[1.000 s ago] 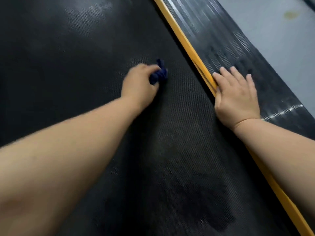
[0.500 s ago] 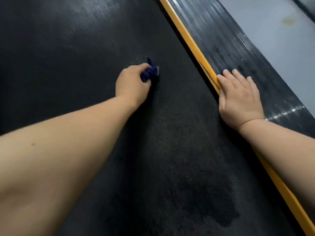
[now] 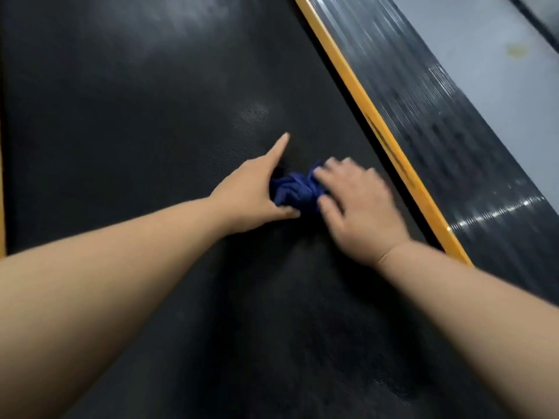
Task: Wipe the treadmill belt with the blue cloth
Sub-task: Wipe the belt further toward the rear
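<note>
A black textured treadmill belt [image 3: 151,131] fills most of the view, edged on the right by a yellow strip [image 3: 390,146], then a ribbed black side rail [image 3: 453,131] and grey floor [image 3: 484,40] beyond.

The blue cloth [image 3: 295,192] lies bunched on the belt near the strip, between the two hands and touching both. The left hand [image 3: 251,198] is spread: forefinger straight and pointing up the belt, thumb laid along the cloth's near edge, the cloth sitting in the fork between them. The right hand [image 3: 357,207] lies over the cloth's right end, fingers on top and thumb at its near side. It is too blurred to tell whether it is pinching the cloth or only resting on it.

This looks like a pause within the wiping, either a hand-over or a regathering of the cloth rather than a stroke. The next move calls for one hand to take a firm hold, flatten the bunch somewhat, and press it down along the belt.

The left hand's other fingers are hidden behind the hand and cloth. Both ends of the belt are cut off by the frame, and dirt or damp on the dark surface is hard to make out.
</note>
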{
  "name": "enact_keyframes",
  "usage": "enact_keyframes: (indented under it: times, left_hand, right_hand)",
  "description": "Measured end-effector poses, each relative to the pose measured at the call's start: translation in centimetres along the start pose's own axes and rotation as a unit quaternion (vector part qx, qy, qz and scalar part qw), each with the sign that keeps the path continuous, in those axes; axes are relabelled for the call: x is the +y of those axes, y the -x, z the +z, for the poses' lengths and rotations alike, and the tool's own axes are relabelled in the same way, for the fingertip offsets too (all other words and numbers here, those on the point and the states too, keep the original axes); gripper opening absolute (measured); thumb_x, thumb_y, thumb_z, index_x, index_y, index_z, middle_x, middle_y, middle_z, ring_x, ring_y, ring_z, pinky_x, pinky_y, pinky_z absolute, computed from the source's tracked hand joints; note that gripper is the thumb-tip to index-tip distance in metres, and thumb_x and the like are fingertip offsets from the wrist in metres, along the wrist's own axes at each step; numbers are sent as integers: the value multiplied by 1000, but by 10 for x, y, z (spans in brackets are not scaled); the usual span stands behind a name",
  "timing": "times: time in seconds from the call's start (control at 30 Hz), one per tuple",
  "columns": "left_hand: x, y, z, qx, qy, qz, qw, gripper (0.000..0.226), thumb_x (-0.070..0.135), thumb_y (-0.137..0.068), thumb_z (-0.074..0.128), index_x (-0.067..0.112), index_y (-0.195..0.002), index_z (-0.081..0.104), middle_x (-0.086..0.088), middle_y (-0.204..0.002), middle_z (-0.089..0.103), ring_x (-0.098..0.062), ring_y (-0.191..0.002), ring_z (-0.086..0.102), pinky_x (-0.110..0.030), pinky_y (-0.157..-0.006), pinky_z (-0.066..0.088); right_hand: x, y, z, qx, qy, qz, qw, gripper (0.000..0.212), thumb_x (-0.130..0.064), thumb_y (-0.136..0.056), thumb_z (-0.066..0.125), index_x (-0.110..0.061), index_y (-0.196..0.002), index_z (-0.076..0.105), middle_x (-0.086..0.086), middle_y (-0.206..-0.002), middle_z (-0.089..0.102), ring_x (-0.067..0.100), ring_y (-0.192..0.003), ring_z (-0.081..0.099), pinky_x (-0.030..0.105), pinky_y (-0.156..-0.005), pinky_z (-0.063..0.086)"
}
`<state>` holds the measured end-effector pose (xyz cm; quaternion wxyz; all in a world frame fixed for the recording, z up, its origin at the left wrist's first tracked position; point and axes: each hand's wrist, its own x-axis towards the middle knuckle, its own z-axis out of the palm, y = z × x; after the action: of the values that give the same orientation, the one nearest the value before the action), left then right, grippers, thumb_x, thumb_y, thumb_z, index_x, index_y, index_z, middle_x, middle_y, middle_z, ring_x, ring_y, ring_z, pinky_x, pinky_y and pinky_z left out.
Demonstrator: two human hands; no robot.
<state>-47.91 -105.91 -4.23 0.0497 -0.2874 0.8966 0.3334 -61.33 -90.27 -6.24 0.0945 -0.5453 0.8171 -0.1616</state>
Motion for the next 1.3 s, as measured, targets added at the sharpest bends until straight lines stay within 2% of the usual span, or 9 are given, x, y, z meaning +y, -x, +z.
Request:
enact_keyframes:
  times: [0.13, 0.23, 0.33, 0.4, 0.57, 0.77, 1.0, 1.17, 1.3]
  left_hand:
    - [-44, 46, -17, -25, -122, -153, 980, 125, 64, -60, 75, 28, -151, -3, 0, -160, 0, -21, -146, 1, -40, -117, 13]
    - [-46, 74, -8, -75, -162, -304, 936, 131, 76, -56, 68, 33, -148, -14, -1, -157, -21, -35, -144, -10, -59, -111, 20]
    - [-37, 77, 0, -108, -106, -354, 923, 137, 71, -55, 74, 36, -144, -24, -4, -152, -32, -40, -141, -18, -64, -104, 28]
    - [-37, 75, -1, -112, -105, -357, 921, 136, 68, -57, 76, 36, -144, -24, -5, -152, -32, -42, -140, -18, -67, -101, 30]
    - [-38, 71, 0, -111, -120, -357, 920, 136, 67, -55, 77, 35, -145, -20, -6, -153, -28, -44, -140, -15, -67, -100, 32]
    - [-40, 77, 2, -87, -113, -346, 927, 135, 68, -53, 76, 37, -146, -16, -3, -154, -24, -42, -141, -13, -67, -102, 30]
    - [-43, 85, 11, -44, -119, -343, 931, 131, 71, -52, 75, 40, -147, -10, 1, -156, -19, -36, -143, -11, -66, -104, 27]
    - [-43, 85, 10, -39, -111, -343, 932, 132, 71, -50, 75, 41, -147, -8, 3, -156, -17, -35, -144, -10, -65, -105, 28]
    - [-45, 87, 10, -33, -120, -338, 933, 131, 73, -49, 74, 41, -147, -6, 2, -157, -14, -34, -144, -8, -65, -104, 28]
  right_hand:
    - [-56, -3, 27, -98, -61, 22, 993, 57, -59, -88, 40, -43, -143, 32, -1, -157, 20, 23, -145, 10, 43, -118, 3]
    - [-68, -5, 33, -89, 32, -168, 981, 37, -54, -84, 44, -37, -111, 64, 14, -140, 46, 42, -129, 38, 52, -109, 32]
    - [-35, -7, 19, -112, 80, -335, 932, 24, -34, -87, 45, -28, -92, 67, 10, -117, 61, 40, -102, 56, 48, -83, 51]
    - [2, -20, 3, -76, 107, -249, 960, 17, -31, -85, 51, -29, -94, 65, 9, -114, 62, 40, -92, 56, 46, -71, 51]
    - [-5, -25, -3, -4, 87, 51, 995, 24, -27, -82, 60, -32, -105, 64, 5, -117, 56, 39, -101, 45, 44, -82, 43]
    - [-18, 44, 8, -60, 80, -198, 975, 44, -32, -75, 48, -37, -116, 64, -1, -105, 63, 33, -85, 52, 38, -68, 45]
    - [5, 19, 4, 69, 84, 88, 990, 34, -26, -76, 56, -32, -108, 66, 3, -110, 60, 39, -100, 47, 44, -79, 41]
    - [-13, 69, 16, 5, 69, -159, 985, 36, -32, -75, 52, -34, -108, 67, 0, -109, 63, 34, -94, 52, 37, -73, 44]
    - [24, 37, 5, 59, 122, -86, 987, 34, -34, -76, 53, -33, -107, 67, -1, -106, 64, 35, -96, 53, 39, -75, 41]
